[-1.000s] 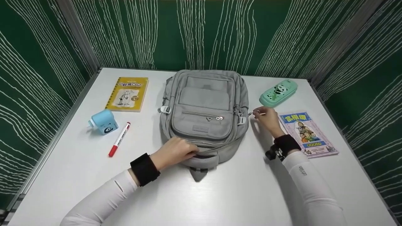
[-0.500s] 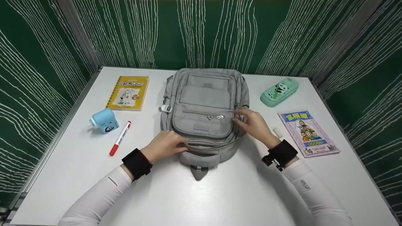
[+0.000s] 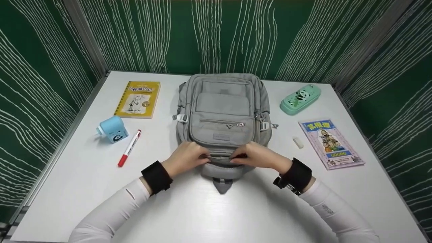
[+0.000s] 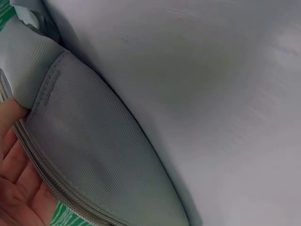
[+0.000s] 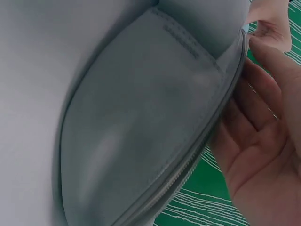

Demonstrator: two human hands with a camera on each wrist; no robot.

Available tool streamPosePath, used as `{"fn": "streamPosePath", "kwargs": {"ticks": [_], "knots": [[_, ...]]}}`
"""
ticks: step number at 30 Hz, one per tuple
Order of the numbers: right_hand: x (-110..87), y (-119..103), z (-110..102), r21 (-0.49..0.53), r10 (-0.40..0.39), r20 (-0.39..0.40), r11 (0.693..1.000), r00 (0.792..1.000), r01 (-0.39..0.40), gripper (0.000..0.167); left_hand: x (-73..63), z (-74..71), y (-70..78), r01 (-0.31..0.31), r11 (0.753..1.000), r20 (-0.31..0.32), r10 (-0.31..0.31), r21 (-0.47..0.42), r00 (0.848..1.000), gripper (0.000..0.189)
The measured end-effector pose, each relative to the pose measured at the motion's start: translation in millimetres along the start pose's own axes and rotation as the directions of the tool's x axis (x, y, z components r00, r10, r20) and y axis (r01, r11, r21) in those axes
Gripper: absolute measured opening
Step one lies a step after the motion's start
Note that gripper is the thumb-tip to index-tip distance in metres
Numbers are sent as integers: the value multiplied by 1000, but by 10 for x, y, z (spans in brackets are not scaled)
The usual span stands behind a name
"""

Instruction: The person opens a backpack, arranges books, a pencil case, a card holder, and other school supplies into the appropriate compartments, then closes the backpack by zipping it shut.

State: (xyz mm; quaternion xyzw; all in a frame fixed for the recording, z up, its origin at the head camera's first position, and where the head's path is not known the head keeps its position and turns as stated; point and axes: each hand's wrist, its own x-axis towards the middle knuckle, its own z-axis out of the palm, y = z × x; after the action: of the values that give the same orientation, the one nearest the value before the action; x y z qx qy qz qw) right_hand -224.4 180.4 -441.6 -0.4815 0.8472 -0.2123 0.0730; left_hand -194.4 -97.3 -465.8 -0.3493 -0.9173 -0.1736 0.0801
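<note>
A grey backpack [image 3: 222,104] lies front side up on the white table, its top end towards me. My left hand [image 3: 187,156] pinches the zippered edge of the main compartment at the near left; in the left wrist view the thumb lies over the edge and the fingers [image 4: 21,174] are behind it. To the right, my right hand [image 3: 258,155] pinches the same edge between thumb and fingers, as the right wrist view shows along the zipper [image 5: 181,172]. A narrow gap shows between the fabric layers there. What is inside stays hidden.
Left of the backpack are a yellow book [image 3: 137,100], a light-blue bottle-shaped item [image 3: 114,129] and a red-and-white marker [image 3: 130,148]. On the right lie a green panda pencil case [image 3: 300,99], a pink-bordered booklet [image 3: 331,144] and a small white eraser-like block [image 3: 298,142].
My right hand has come from the backpack's right side to its near edge. The left hand stays at that edge. The backpack has shifted slightly right, and the white block has come into view.
</note>
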Motion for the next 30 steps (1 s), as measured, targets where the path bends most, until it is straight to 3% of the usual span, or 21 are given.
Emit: {"fn": "streamPosePath", "kwargs": {"ticks": [17, 25, 30], "knots": [[-77, -27, 56, -77, -44, -126, 996, 991, 34, 10, 27, -44, 36, 13, 999, 36, -12, -47, 999, 12], [-123, -3, 12, 32, -2, -124, 999, 992, 6, 12, 23, -97, 11, 6, 998, 48, -3, -57, 999, 17], [-143, -9, -42, 108, 50, -125, 993, 991, -37, 13, 34, -171, -104, -10, 997, 8, 10, -81, 1000, 27]]}}
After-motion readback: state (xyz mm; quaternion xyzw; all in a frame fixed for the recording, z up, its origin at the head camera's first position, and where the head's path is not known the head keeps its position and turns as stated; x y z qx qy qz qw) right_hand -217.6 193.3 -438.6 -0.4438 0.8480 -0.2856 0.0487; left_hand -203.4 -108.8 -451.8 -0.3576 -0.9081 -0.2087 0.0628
